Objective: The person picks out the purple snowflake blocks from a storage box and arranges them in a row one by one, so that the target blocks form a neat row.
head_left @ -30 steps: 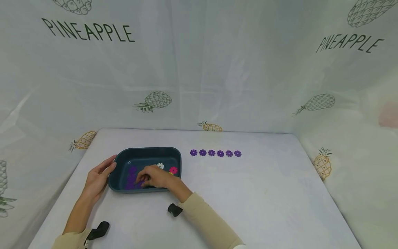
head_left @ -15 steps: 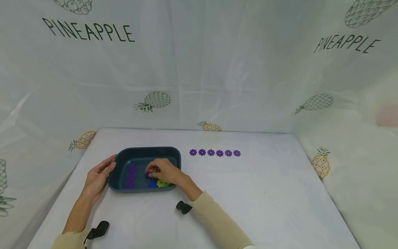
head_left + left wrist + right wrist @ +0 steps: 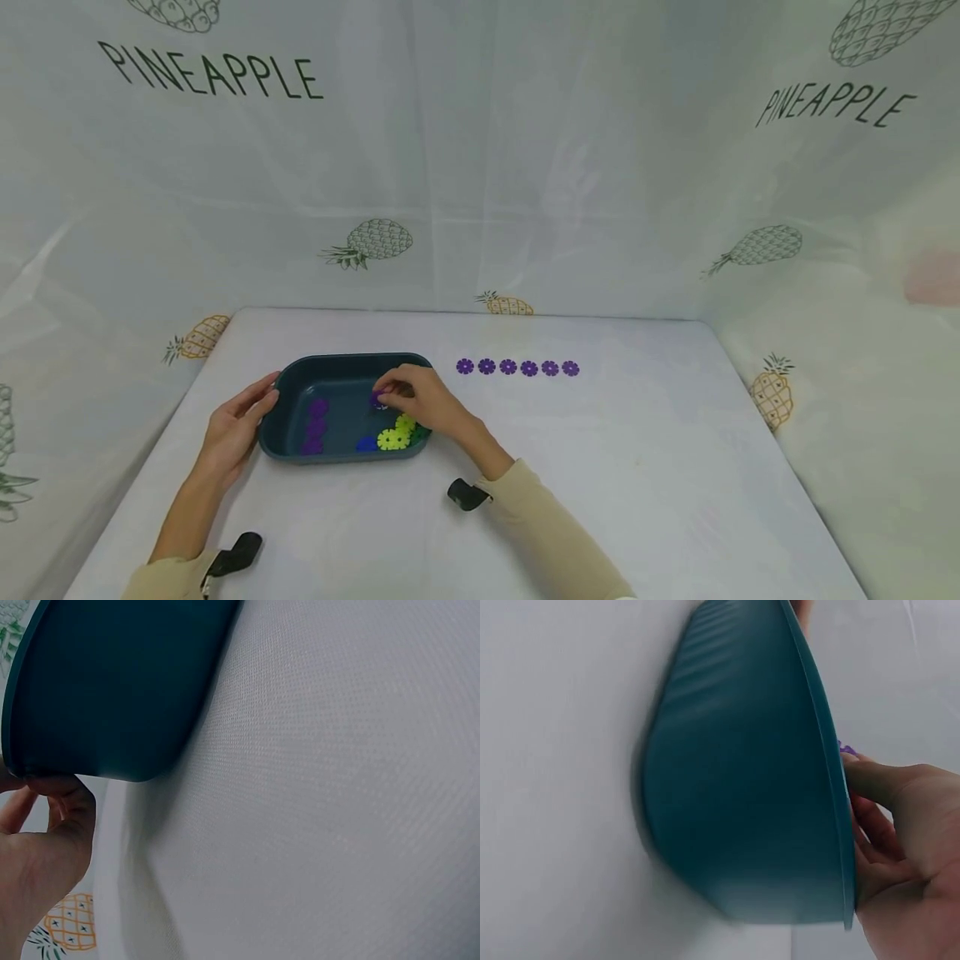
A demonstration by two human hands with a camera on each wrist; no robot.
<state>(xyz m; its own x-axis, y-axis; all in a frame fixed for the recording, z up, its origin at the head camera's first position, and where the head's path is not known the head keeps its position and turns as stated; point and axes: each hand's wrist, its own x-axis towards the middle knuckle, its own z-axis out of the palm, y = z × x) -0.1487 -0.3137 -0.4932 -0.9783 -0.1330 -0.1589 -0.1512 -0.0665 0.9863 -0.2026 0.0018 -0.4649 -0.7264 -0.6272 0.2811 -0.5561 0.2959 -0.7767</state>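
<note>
A dark teal tray (image 3: 337,392) stands on the table's left half. My left hand (image 3: 232,433) grips its left rim; the left wrist view has the bent fingers (image 3: 75,799) at the tray's edge. Over the tray's right part, my right hand (image 3: 429,402) pinches a purple flower-shaped piece (image 3: 377,401) between thumb and fingers. A bit of that purple piece (image 3: 847,748) shows past the rim in the right wrist view. Several purple pieces (image 3: 316,427) lie in a column inside, on the left. Yellow-green pieces (image 3: 393,438), a blue piece (image 3: 367,444) and a dark green piece (image 3: 420,434) lie front right.
Several purple flower pieces (image 3: 507,367) form a straight row on the white table (image 3: 637,467), right of the tray. Behind the table hangs a pale curtain (image 3: 525,167) printed with pineapples. Black wrist cameras (image 3: 468,494) sit at both cuffs.
My right hand has risen from the purple pieces at the tray's left and moved right and back with one purple piece. The left hand keeps its place on the rim.
</note>
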